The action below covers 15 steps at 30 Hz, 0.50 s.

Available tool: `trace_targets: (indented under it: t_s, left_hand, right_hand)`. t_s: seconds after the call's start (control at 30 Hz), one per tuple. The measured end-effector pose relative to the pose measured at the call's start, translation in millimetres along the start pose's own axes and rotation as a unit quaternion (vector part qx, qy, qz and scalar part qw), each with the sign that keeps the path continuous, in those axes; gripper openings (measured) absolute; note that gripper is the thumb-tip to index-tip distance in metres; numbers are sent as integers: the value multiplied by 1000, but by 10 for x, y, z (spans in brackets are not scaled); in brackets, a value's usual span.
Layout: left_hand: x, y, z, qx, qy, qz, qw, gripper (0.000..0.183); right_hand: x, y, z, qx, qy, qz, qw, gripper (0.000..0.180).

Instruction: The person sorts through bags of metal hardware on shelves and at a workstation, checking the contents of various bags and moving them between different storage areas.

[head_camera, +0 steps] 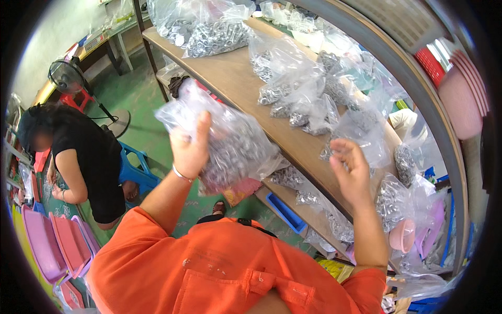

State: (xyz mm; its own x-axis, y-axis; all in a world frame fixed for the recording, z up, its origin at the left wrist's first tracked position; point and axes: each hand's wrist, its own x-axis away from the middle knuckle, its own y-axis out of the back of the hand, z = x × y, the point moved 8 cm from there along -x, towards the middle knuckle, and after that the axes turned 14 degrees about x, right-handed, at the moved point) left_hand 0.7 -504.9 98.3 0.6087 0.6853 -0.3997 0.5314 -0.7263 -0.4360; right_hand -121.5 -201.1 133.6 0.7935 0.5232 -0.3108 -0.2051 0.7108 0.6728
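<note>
My left hand (190, 151) grips a clear plastic bag (239, 147) filled with many small silvery metal parts, its thumb pressed over the bag's upper side. The bag hangs in front of the shelf's near edge. My right hand (350, 168) is raised over the wooden shelf (290, 135), fingers apart and slightly curled, holding nothing. Just behind its fingertips lies another clear bag (362, 137). More bags of small metal parts (298, 112) rest in a cluster on the shelf, and a larger bag of metal rings (217, 37) stands at its far end.
A person (82, 157) in black sits at the left on a blue plastic stool (137, 165). A standing fan (68, 76) is behind them. Plastic bins (43, 243) are at lower left. Below the shelf are a blue tray (286, 214) and bagged parts; a metal post (443, 125) curves at right.
</note>
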Motion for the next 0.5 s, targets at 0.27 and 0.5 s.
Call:
trace_targets:
  t_s: [0.27, 0.5]
  left_hand:
    - [-1523, 353, 56, -233, -217, -65, 946, 34]
    - [-2410, 15, 1099, -156, -184, -102, 965, 26]
  right_hand:
    - [-1672, -264, 396, 311, 171, -146, 923, 65]
    - [-2213, -731, -162, 383, 71, 25, 921, 46]
